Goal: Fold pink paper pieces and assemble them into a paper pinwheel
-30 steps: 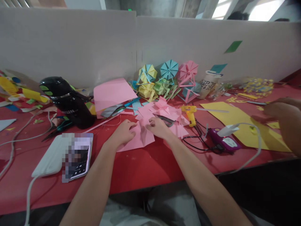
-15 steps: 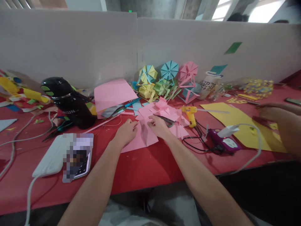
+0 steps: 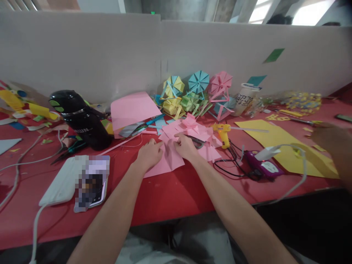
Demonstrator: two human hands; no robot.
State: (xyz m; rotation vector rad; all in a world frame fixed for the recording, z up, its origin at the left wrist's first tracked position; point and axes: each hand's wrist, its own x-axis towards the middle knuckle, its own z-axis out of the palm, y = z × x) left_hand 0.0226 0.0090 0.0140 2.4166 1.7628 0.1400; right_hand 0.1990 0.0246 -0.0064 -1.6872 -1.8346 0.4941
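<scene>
A creased pink sheet [image 3: 167,159] lies on the red table in front of me, with a fold standing up in its middle. My left hand [image 3: 150,152] is closed on its left part, fingers curled at the paper. From the right, my right hand [image 3: 184,146] pinches the sheet near the raised fold. The two hands are a short way apart. Just behind them is a heap of pink folded paper [image 3: 191,124], with dark-handled scissors [image 3: 198,141] partly in it.
A yellow glue gun [image 3: 223,132] and a purple power socket [image 3: 262,165] with cables sit right. Left are a black bottle [image 3: 82,121], a phone [image 3: 95,183] and a white power bank [image 3: 62,181]. Paper lanterns [image 3: 198,82] stand behind. Another person's hand [image 3: 330,137] is far right.
My left hand has shifted slightly right along the sheet. The other person's hand at the far right has moved right and now holds a thin tool.
</scene>
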